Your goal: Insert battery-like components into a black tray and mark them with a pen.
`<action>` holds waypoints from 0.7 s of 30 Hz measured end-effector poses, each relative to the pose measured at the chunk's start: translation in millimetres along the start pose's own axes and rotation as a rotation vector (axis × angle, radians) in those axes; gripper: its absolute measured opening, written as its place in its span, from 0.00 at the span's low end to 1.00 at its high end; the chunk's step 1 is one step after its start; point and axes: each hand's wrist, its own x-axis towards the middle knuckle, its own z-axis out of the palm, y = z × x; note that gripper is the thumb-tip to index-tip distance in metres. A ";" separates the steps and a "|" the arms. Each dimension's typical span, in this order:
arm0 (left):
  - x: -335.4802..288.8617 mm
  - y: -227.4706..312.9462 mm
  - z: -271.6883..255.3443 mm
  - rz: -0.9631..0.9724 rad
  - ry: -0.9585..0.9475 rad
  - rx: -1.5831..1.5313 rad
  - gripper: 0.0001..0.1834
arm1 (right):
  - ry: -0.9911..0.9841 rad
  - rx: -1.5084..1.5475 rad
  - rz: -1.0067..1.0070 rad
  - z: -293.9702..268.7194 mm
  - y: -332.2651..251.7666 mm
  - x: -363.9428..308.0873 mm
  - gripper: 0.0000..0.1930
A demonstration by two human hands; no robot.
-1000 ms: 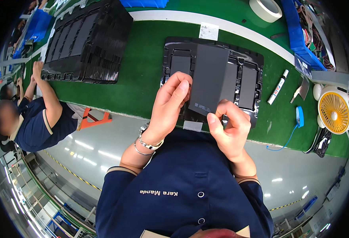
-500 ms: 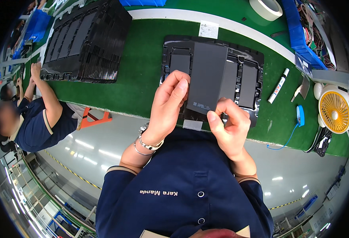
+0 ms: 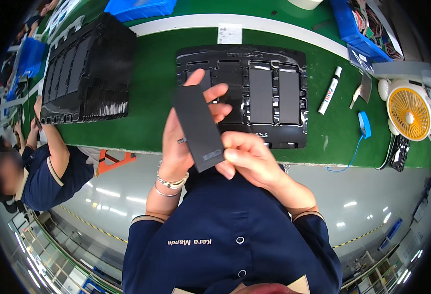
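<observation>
A flat black rectangular pack (image 3: 199, 128) with small pale printing near its lower end is held tilted above the table's front edge. It lies across my left hand (image 3: 173, 149), whose fingers show spread behind its right side; the left thumb is hidden. My right hand (image 3: 249, 157) pinches the pack's lower right corner between thumb and fingers. A small tab sticks out from the pack's left edge. Beyond my hands lies a black moulded tray (image 3: 235, 125). Two similar black packs (image 3: 261, 95) sit in its right slots, and another shows partly behind my left hand.
Tall stacked black trays (image 3: 105, 73) stand at left on the green table (image 3: 151, 88). Rightward lie a white marker (image 3: 330, 90), a blade-like tool (image 3: 361, 90), a blue strap with cord (image 3: 364, 125) and a yellow-white fan (image 3: 409, 113). Blue bins (image 3: 142, 9) stand farther back. A co-worker (image 3: 49, 166) sits at left.
The pack has moved left and tilted, its upper end leaning left. My left fingers have spread behind it. My right hand still pinches the lower corner. The view has shifted slightly.
</observation>
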 end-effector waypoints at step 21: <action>60.3 0.5 -5.4 0.464 0.036 1.845 0.17 | 0.964 -1.365 -0.458 -65.9 -52.9 -52.4 0.05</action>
